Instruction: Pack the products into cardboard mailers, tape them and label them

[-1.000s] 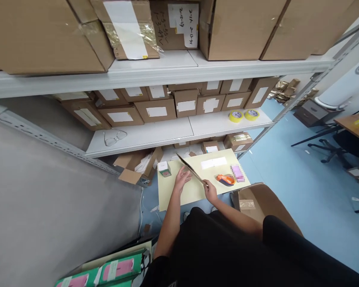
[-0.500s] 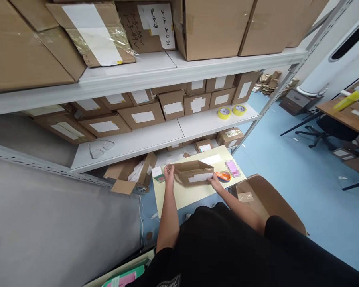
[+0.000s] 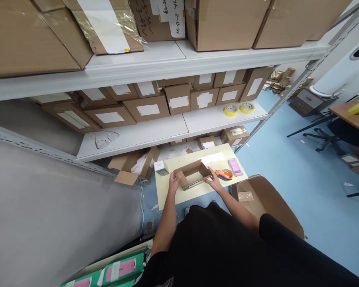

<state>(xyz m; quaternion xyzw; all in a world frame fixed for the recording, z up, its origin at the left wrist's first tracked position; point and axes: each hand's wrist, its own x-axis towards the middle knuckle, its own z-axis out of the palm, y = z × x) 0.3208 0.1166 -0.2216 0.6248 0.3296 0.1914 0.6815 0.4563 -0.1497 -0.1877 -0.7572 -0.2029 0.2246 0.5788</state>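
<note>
A small brown cardboard box (image 3: 183, 180) stands open-topped at the cream table, and the pale tabletop (image 3: 167, 196) shows through its inside. My left hand (image 3: 174, 184) grips the box's left end, fingers closed on the cardboard. At the opposite end, my right hand (image 3: 214, 181) has thumb and fingers around the right wall. Just right of that hand lies an orange and blue object (image 3: 224, 174), its kind unclear. A pink blurred item (image 3: 235, 167) is beyond it. Near my left hand stands a small white and green box (image 3: 161, 168); white paper (image 3: 212, 158) lies behind the cardboard.
A metal shelf (image 3: 155, 127) in front holds labelled cartons, glasses (image 3: 106, 139) and two yellow tape rolls (image 3: 231, 110). An open carton (image 3: 139, 165) is left of the table, a larger one (image 3: 266, 195) to the right. Green and pink packages (image 3: 121, 271) sit lower left.
The cardboard box has gone from a flatter, tilted shape to an opened rectangle lowered toward the table. Both hands still hold its ends, and the view has shifted slightly.
</note>
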